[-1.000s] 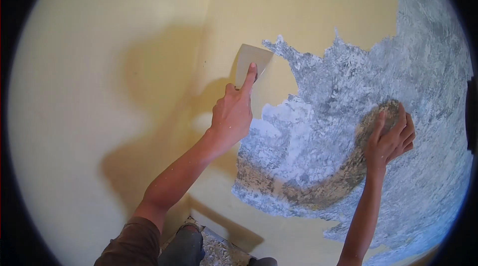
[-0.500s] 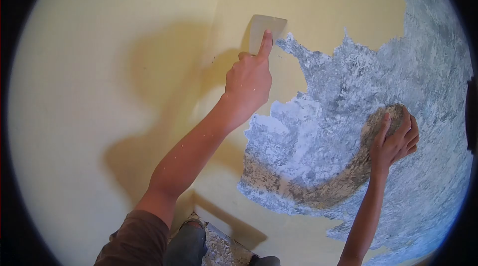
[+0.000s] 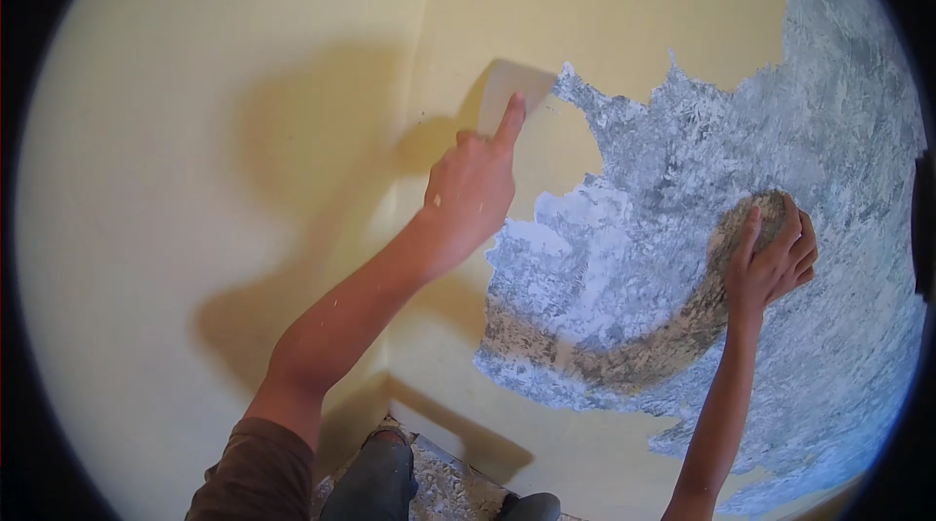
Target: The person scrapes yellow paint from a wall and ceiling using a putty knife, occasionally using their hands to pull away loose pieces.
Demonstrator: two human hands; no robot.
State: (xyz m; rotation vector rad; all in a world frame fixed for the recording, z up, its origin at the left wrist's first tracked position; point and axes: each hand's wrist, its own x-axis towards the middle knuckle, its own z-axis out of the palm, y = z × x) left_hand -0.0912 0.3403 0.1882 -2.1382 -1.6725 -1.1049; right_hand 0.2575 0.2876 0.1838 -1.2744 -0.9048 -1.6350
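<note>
My left hand (image 3: 473,185) is wrapped round a scraper, its index finger stretched along the blade. The scraper's flat, pale blade (image 3: 502,84) is against the yellow painted wall, just left of a narrow tip of the bare patch. Its handle is hidden inside my fist. On the right, my right hand (image 3: 775,263) rests on the bare grey-white wall patch (image 3: 682,165), thumb and fingers apart, with no tool visible in it. The patch has a ragged edge where the yellow paint (image 3: 624,4) stops.
A wall corner runs down left of the scraper, beside a second yellow wall (image 3: 166,180). Below, my legs (image 3: 375,472) stand over a floor (image 3: 444,487) strewn with pale flakes. Shadows of my head and arms fall across the walls.
My left hand and the scraper have moved down and slightly left along the wall, and the blade has tilted. My right hand stays at almost the same spot.
</note>
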